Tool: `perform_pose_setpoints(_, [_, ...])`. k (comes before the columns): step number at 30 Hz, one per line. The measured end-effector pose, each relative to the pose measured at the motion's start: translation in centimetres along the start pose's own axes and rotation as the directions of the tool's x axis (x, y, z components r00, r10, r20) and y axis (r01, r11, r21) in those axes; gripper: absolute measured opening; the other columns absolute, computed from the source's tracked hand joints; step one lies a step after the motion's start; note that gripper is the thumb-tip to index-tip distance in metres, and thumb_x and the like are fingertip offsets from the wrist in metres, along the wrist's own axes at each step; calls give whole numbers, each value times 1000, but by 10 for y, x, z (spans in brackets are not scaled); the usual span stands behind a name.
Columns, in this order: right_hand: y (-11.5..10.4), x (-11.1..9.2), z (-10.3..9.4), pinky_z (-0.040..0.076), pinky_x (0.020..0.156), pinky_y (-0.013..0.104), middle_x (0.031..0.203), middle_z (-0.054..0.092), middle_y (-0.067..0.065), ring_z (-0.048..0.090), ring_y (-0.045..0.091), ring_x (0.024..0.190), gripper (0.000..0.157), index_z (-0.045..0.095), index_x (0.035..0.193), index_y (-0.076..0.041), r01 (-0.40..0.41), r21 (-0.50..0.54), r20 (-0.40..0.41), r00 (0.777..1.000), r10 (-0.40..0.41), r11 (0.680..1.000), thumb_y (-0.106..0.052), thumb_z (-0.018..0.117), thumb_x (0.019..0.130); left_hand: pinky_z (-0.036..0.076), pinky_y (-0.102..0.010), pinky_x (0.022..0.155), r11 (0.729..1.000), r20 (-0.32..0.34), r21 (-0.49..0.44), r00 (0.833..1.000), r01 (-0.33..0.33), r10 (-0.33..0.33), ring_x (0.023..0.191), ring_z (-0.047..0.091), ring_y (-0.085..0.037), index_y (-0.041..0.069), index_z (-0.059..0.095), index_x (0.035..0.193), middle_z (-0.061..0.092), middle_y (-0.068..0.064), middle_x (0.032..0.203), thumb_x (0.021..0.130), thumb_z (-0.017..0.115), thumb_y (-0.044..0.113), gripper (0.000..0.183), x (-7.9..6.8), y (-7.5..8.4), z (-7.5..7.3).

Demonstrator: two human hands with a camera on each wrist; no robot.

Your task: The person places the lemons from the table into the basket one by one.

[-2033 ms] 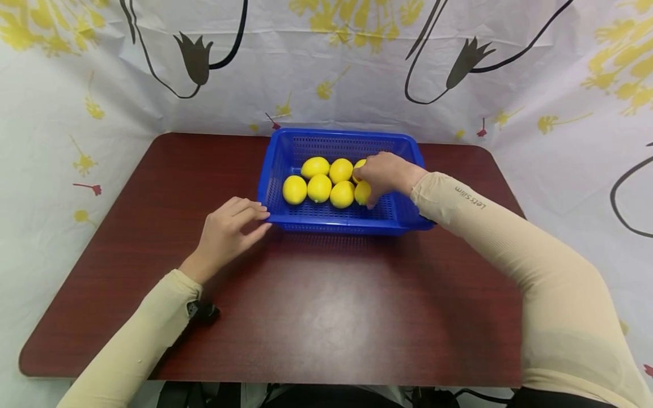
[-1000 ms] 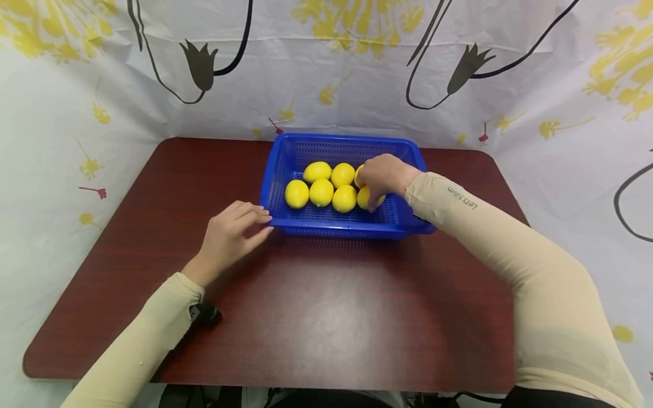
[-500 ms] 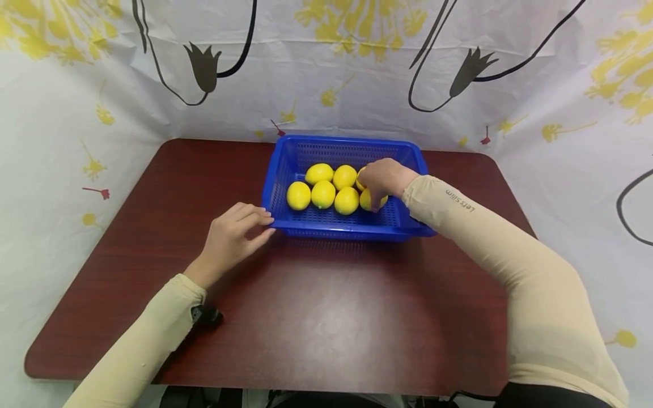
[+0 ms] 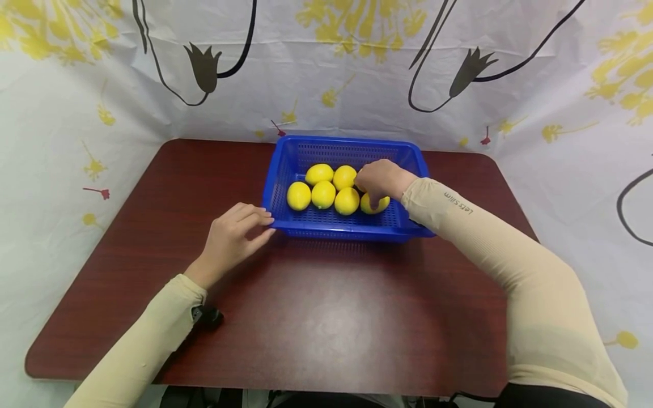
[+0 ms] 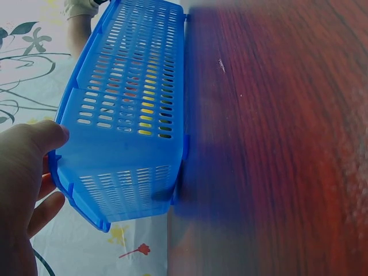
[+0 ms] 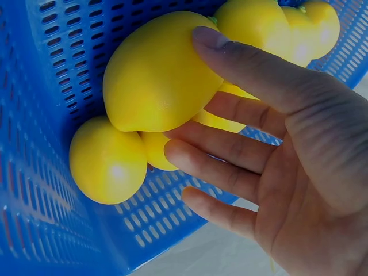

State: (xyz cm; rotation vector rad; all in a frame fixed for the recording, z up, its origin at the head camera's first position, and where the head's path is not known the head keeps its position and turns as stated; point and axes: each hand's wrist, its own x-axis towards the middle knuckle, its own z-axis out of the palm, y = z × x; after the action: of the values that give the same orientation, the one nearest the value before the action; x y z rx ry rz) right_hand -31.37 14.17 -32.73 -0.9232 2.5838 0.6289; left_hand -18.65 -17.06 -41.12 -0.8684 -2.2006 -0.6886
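Note:
A blue perforated plastic basket point(image 4: 331, 226) stands toward the back of the table with several yellow lemons in two rows. My left hand point(image 4: 232, 241) pinches the basket's near left corner; in the left wrist view the thumb lies outside the rim point(image 5: 57, 138), the fingers behind it. My right hand point(image 4: 382, 180) reaches inside at the right end. It grips the rightmost front lemon point(image 6: 155, 75), thumb on one side and fingertips behind. Another lemon point(image 6: 109, 161) lies close by. In the head view the hand hides most of the back-row lemon beneath it.
The dark red-brown table point(image 4: 326, 317) has a patterned white cloth point(image 4: 357, 85) hanging behind it and at both sides. A small black device point(image 4: 208, 316) shows by the left wrist. A black cable point(image 4: 474, 398) runs below the table's front edge.
The front-row lemon in my right hand has shifted slightly right, away from its neighbour, and shows more. My left hand stays at the basket corner. The head view has tilted a little.

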Motion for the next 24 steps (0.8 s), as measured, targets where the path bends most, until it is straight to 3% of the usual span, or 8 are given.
perform_pose_setpoints(8, [1,-4,-1,43,62,31,82,60,2,49,16,70,29,60,81,-14,2,7,0,1000,-2,1000,-26,82,68,54,-31,82,1000,-4,-4,1000,-8,8,91,63,-15,13,73,93,71,0,93,75,78,21,20,0,1,0])
perform_pose_setpoints(13, [5,-8,-4,52,73,38,94,67,4,59,20,80,37,66,97,-13,-7,33,-16,1000,7,999,-27,82,67,54,-31,82,1000,-1,0,1000,-9,9,92,63,-15,13,73,93,71,0,93,75,77,21,20,0,1,0])
perform_pose_setpoints(18, [10,-14,-14,52,86,43,112,68,6,63,26,99,51,64,116,-13,-40,83,10,999,39,996,-30,80,71,54,-31,81,1000,-7,1,1000,-9,9,91,62,-15,13,73,93,71,0,92,73,78,20,22,0,1,0])
perform_pose_setpoints(24, [19,-28,-29,51,87,46,118,65,8,61,28,103,52,61,122,-14,-60,115,-2,998,61,992,-35,76,76,54,-31,81,1000,-10,-1,1000,-12,12,91,62,-15,13,73,93,71,0,92,73,79,19,22,1,1,-1])
